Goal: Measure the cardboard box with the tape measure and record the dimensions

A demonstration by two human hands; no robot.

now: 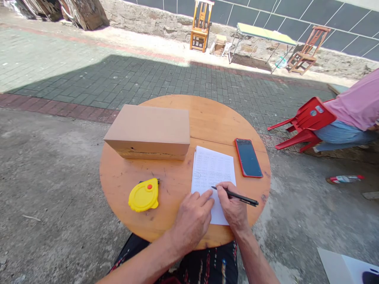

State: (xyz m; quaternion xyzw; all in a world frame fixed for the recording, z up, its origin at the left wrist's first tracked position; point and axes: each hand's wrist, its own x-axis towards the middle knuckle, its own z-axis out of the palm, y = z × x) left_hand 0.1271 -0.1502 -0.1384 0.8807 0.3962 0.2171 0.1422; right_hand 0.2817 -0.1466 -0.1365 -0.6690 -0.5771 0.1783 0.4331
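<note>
A black pen (241, 197) is gripped in my right hand (233, 207), its tip at the written lines on a white sheet of paper (217, 165). Rows of small handwriting cover the sheet's upper part, with a circled spot at its left. My left hand (195, 215) lies on the lower left of the paper, fingers stretched out and holding nothing. To the left of that hand sits a yellow tape measure (144, 195) with a red button. Behind the paper's left side stands a closed cardboard box (154, 126). A red-cased phone (248, 157) lies right of the paper.
Everything rests on a round wooden table (219, 112). At right, a person in a pink top (358, 96) sits on a red plastic chair (308, 116). A bottle (345, 179) lies on the ground. By the wall are wooden chairs (200, 29) and a folding table (265, 33).
</note>
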